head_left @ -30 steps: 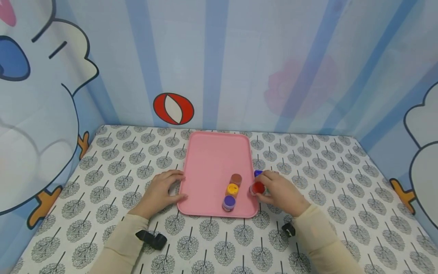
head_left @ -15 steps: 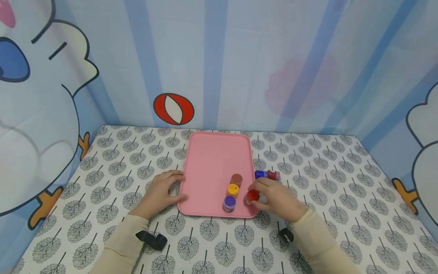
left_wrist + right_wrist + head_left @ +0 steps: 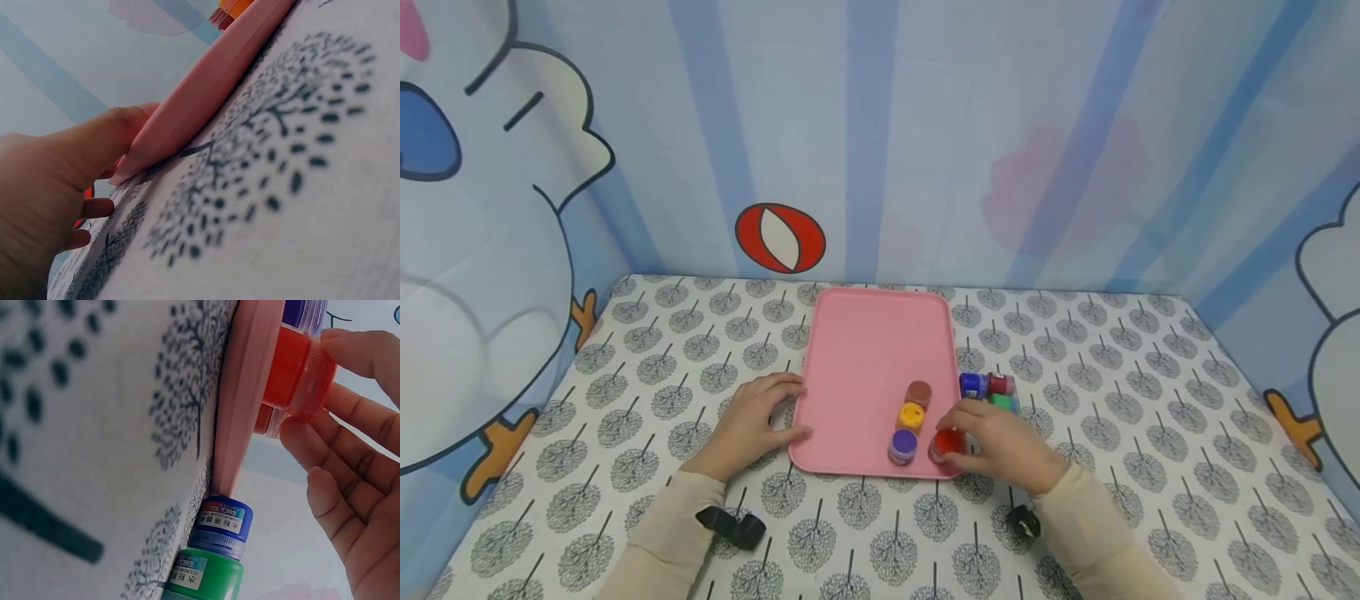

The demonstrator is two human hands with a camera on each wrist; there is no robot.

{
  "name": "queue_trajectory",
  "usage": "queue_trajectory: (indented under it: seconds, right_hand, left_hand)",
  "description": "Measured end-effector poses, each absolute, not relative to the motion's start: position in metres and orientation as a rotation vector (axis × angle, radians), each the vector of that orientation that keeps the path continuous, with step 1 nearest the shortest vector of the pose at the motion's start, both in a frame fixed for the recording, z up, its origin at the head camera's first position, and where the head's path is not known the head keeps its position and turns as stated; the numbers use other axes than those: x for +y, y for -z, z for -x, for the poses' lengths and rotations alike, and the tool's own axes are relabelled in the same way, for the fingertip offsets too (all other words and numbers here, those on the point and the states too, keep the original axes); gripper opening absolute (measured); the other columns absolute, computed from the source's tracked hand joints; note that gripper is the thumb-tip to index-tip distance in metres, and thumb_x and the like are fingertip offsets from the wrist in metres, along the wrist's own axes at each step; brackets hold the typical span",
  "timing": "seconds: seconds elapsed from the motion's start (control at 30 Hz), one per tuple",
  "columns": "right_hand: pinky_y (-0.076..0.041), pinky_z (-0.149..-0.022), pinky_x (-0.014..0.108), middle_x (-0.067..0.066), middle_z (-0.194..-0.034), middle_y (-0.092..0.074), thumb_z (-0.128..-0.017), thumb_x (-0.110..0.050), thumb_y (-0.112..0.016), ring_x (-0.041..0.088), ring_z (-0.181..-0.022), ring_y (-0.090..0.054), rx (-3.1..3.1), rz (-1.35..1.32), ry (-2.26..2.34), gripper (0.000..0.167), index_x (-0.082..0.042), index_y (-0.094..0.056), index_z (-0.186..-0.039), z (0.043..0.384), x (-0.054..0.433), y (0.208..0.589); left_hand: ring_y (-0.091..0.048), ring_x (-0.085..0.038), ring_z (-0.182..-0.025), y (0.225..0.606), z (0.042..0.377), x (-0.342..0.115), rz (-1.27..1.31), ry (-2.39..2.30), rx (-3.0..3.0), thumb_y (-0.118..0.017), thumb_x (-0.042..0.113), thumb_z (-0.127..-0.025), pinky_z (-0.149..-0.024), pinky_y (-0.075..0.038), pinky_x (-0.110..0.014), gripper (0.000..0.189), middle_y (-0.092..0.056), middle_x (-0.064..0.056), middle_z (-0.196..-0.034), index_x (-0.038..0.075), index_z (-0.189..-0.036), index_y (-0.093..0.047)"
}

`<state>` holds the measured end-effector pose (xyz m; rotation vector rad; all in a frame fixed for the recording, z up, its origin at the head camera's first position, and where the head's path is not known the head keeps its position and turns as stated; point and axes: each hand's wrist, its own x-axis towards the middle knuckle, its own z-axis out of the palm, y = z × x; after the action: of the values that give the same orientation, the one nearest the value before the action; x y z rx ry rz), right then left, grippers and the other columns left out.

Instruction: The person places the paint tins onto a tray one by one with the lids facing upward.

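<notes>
My right hand (image 3: 1003,446) holds a red paint jar (image 3: 947,447) by its lid, between thumb and fingers, at the near right corner of the pink tray (image 3: 865,350). In the right wrist view the jar's base meets the tray's inner side. Left of it a purple-lidded jar (image 3: 902,447), a yellow jar (image 3: 911,417) and a brown-lidded jar (image 3: 918,394) stand in a slanting row on the tray. My left hand (image 3: 752,421) rests at the tray's left edge, thumb and fingertips touching the rim; the left wrist view has the thumb along that rim (image 3: 187,94).
Just outside the tray's right side lie a blue jar (image 3: 973,385), a dark red jar (image 3: 1001,383) and a green jar (image 3: 1004,403), on their sides. A tree-patterned cloth (image 3: 820,533) covers the table. A printed curtain (image 3: 910,150) hangs behind.
My right hand has carried the red jar left and nearer, from the tray's right rim to beside the purple-lidded jar. The jars outside have come into fuller view. My left hand stays put.
</notes>
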<state>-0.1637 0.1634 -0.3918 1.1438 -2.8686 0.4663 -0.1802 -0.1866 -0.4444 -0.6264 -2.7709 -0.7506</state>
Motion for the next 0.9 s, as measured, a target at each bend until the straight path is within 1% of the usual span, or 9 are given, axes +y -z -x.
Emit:
queue_trajectory:
  seconds: [0.1, 0.33, 0.6, 0.9]
  right_hand:
    - [-0.056, -0.087, 0.029, -0.002, -0.105, -0.067, -0.079, -0.032, -0.075, 0.011, -0.096, -0.064, -2.866, -1.151, -0.462, 0.033, -0.013, -0.069, -0.105, 0.163, 0.162, 0.393]
    - [-0.057, -0.086, 0.029, -0.001, -0.104, -0.068, -0.078, -0.030, -0.077, 0.012, -0.094, -0.064, -2.804, -1.199, -0.430, 0.032, -0.013, -0.069, -0.103, 0.165, 0.163, 0.396]
    - [-0.056, -0.088, 0.029, -0.001, -0.106, -0.067, -0.078, -0.034, -0.076, 0.011, -0.097, -0.063, -2.862, -1.173, -0.464, 0.036, -0.013, -0.069, -0.106, 0.166, 0.165, 0.393]
    - [-0.055, -0.088, 0.035, 0.000, -0.106, -0.067, -0.082, -0.030, -0.074, 0.015, -0.097, -0.063, -2.846, -1.080, -0.523, 0.030, -0.012, -0.068, -0.105, 0.169, 0.174, 0.391]
  left_hand:
    - [-0.053, -0.032, -0.124, 0.444, 0.180, -0.186, 0.630, 0.747, -2.769, -0.080, 0.037, -0.075, -0.104, -0.041, -0.051, 0.056, -0.059, -0.008, -0.131, 0.007, -0.119, -0.064]
    - [-0.053, -0.032, -0.123, 0.442, 0.179, -0.185, 0.645, 0.734, -2.759, -0.080, 0.037, -0.074, -0.105, -0.041, -0.051, 0.056, -0.060, -0.009, -0.131, 0.006, -0.118, -0.064]
    - [-0.052, -0.033, -0.125, 0.441, 0.179, -0.186, 0.651, 0.738, -2.761, -0.079, 0.037, -0.075, -0.106, -0.039, -0.052, 0.055, -0.059, -0.010, -0.132, 0.006, -0.118, -0.064]
    - [-0.051, -0.033, -0.126, 0.443, 0.180, -0.186, 0.642, 0.730, -2.776, -0.079, 0.038, -0.075, -0.108, -0.038, -0.052, 0.058, -0.058, -0.010, -0.134, 0.005, -0.120, -0.063]
